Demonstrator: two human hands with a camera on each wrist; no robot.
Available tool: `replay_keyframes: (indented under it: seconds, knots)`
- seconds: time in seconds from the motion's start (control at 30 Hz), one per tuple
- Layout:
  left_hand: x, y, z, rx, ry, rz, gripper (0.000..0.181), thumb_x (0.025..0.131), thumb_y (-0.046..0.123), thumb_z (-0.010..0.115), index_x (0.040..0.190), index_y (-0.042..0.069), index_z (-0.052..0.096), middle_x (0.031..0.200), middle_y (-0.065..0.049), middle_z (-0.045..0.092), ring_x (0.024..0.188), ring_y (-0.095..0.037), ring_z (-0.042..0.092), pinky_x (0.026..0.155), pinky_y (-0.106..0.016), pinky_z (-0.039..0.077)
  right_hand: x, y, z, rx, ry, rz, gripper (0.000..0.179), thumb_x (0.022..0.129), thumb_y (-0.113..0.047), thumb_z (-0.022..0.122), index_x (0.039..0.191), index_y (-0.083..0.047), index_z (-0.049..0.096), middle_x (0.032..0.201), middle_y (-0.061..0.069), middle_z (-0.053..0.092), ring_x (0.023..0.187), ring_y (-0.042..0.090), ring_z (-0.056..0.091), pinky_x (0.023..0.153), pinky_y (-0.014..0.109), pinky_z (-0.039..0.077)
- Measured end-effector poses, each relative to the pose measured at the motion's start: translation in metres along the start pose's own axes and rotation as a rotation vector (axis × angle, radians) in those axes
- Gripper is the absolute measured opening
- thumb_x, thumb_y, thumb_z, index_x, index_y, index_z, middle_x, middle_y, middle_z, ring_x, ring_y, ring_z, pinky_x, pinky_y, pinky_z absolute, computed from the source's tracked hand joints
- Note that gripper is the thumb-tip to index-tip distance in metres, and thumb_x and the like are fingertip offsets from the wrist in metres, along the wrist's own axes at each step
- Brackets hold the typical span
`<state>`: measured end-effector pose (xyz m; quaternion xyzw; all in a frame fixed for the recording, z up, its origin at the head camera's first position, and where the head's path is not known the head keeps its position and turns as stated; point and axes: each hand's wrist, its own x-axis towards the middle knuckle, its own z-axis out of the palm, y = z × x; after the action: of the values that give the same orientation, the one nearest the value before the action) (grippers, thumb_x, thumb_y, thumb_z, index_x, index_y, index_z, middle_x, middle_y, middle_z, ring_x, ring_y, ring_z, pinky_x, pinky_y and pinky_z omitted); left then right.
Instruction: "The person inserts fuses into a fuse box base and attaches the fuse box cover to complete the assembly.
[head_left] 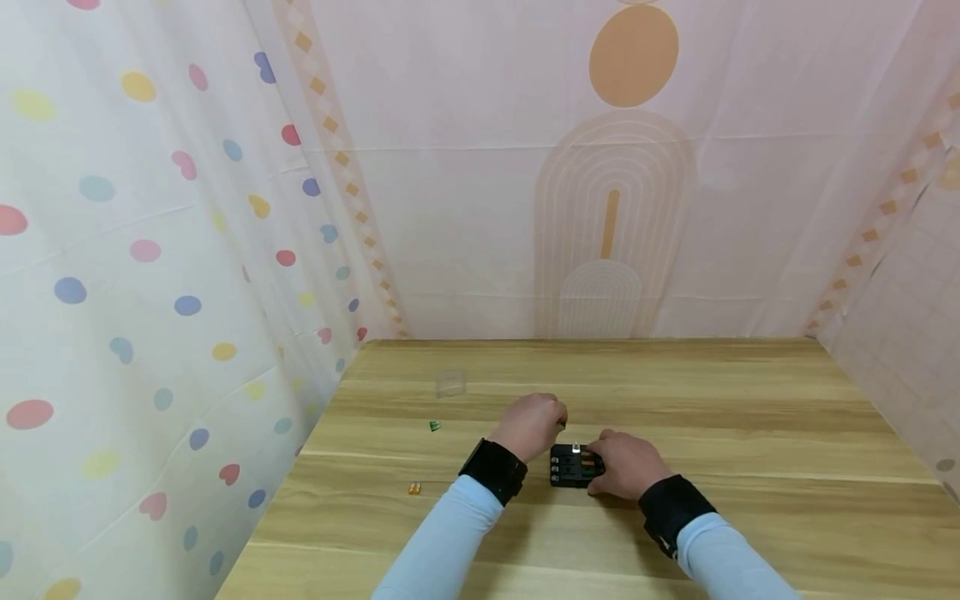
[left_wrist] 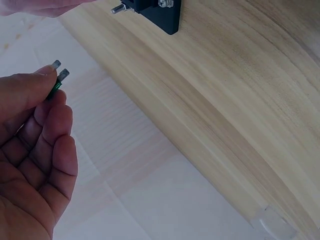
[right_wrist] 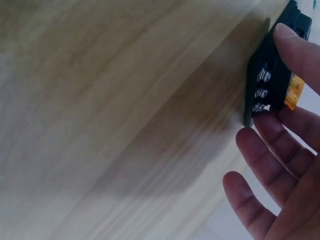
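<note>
Between the thumb and fingers of my left hand (head_left: 528,425) a green blade fuse (left_wrist: 56,86) is pinched, its two metal prongs sticking out past the fingertips. That hand is just left of and beyond a black fuse box (head_left: 568,475) on the table. My right hand (head_left: 632,465) grips the box from its right side, thumb on one edge and fingers on the opposite one. Screw terminals line the box's side in the right wrist view, and an orange fuse (right_wrist: 294,92) sits in it close to the fingers.
On the table (head_left: 750,433), left of the hands, lie another green blade fuse (head_left: 434,426) and an orange blade fuse (head_left: 414,489). A clear plastic cover (head_left: 451,384) is farther back. Patterned curtains (head_left: 465,233) hang behind and along the left side.
</note>
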<state>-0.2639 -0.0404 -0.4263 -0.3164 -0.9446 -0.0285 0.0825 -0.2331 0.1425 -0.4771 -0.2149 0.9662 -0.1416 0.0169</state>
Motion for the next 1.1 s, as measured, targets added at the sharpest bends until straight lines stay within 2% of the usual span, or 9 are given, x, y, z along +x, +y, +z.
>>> replay_keyframes:
  seconds: [0.23, 0.43, 0.9, 1.1]
  knots:
    - [0.001, 0.000, 0.003, 0.004, 0.017, 0.024, 0.006, 0.089, 0.010, 0.074, 0.092, 0.014, 0.078, 0.088, 0.003, 0.070, 0.079, -0.008, 0.065, 0.068, -0.017, 0.050, 0.002, -0.001, 0.003, -0.009, 0.023, -0.010, 0.046, 0.068, -0.024, 0.091, 0.104, -0.002, 0.073, 0.090, 0.004, 0.062, 0.074, 0.018, 0.058, 0.070, 0.040, 0.052]
    - [0.002, 0.002, 0.002, -0.005, -0.028, 0.046, 0.007, 0.090, 0.011, 0.074, 0.095, 0.013, 0.078, 0.091, 0.004, 0.071, 0.082, -0.006, 0.064, 0.071, -0.016, 0.050, 0.003, -0.003, 0.004, -0.012, 0.018, -0.002, 0.037, 0.067, -0.023, 0.091, 0.092, -0.005, 0.071, 0.081, 0.000, 0.056, 0.066, 0.015, 0.049, 0.063, 0.037, 0.048]
    - [0.004, 0.006, 0.007, -0.045, -0.142, 0.041, 0.010, 0.089, 0.007, 0.073, 0.095, 0.013, 0.078, 0.089, 0.005, 0.072, 0.080, -0.006, 0.064, 0.071, -0.018, 0.050, 0.003, -0.008, -0.001, -0.016, 0.005, 0.009, 0.034, 0.066, -0.019, 0.091, 0.089, -0.005, 0.069, 0.078, 0.002, 0.054, 0.065, 0.016, 0.047, 0.062, 0.038, 0.047]
    - [0.003, 0.008, 0.012, -0.044, -0.148, 0.057, 0.008, 0.089, 0.008, 0.074, 0.089, 0.014, 0.079, 0.082, 0.007, 0.071, 0.076, -0.005, 0.062, 0.069, -0.017, 0.049, 0.002, -0.008, 0.000, -0.016, 0.010, 0.008, 0.035, 0.066, -0.019, 0.091, 0.089, -0.005, 0.069, 0.078, 0.001, 0.054, 0.065, 0.016, 0.047, 0.062, 0.037, 0.047]
